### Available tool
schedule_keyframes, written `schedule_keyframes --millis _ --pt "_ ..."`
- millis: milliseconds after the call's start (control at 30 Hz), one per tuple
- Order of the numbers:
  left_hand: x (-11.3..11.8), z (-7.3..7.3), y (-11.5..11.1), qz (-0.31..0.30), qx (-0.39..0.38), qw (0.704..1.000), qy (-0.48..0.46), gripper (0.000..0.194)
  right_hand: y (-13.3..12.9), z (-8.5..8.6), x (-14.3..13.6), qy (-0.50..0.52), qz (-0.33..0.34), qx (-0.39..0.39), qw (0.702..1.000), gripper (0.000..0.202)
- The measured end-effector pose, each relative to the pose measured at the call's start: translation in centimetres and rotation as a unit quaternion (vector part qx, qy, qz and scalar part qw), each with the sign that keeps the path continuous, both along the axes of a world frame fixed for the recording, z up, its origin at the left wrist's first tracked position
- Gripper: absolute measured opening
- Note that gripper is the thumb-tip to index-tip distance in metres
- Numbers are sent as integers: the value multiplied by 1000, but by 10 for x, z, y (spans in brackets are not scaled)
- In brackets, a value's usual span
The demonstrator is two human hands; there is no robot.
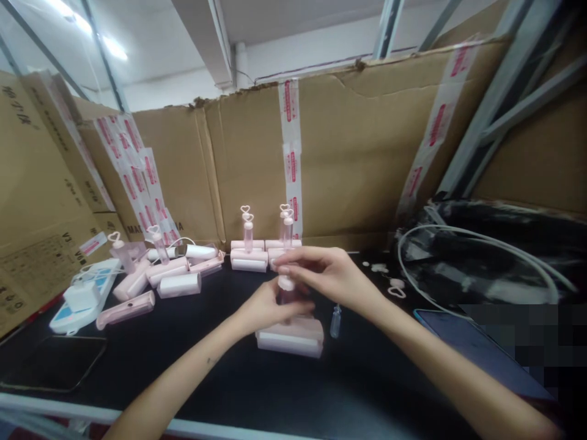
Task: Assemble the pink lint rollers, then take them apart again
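Observation:
In front of me a pink-and-white roller-shaped device (290,343) lies on the black table. A small pink bottle (288,296) with a whitish neck stands upright at this device. My left hand (266,308) wraps its fingers round the bottle from the left. Over the bottle's top, my right hand (328,269) is closed in a pinch; what sits between its fingertips is hidden. To the right of the device lies a small clear bottle (336,322). Farther right is a pale heart-shaped topper (397,290).
Behind my hands, heart-topped bottles (248,235) stand with similar pink devices (249,261). Several more devices (178,285) crowd the left, beside a power strip (85,296) and a dark phone-like slab (55,363). A white cable (477,229) and a blue-edged tablet (481,348) lie right. Cardboard (358,153) walls the back.

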State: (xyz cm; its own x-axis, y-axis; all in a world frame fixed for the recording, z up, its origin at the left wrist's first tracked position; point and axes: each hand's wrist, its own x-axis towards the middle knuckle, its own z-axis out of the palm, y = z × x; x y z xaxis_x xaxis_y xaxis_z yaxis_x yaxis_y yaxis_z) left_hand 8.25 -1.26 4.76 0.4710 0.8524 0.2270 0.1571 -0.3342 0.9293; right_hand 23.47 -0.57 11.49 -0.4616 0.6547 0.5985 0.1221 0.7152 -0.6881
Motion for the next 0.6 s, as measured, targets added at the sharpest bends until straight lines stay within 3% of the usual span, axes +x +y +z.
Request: schedule_keyframes --millis 100,200,267,367,600 --pt "9 -15 3 6 -25 999 -35 40 -4 0 -1 -67 18 72 995 12" --pt "10 -21 5 9 -14 999 -52 36 -6 -1 1 -70 -22 118 990 13" --pt "9 -21 5 11 -16 999 -46 33 -6 -3 2 -46 -53 122 990 12" --pt "9 -21 6 7 -15 999 -39 30 -6 -8 1 -44 -42 105 993 11" --pt "10 -20 9 3 -7 1000 -27 36 -10 -10 -6 -58 -94 126 986 9"
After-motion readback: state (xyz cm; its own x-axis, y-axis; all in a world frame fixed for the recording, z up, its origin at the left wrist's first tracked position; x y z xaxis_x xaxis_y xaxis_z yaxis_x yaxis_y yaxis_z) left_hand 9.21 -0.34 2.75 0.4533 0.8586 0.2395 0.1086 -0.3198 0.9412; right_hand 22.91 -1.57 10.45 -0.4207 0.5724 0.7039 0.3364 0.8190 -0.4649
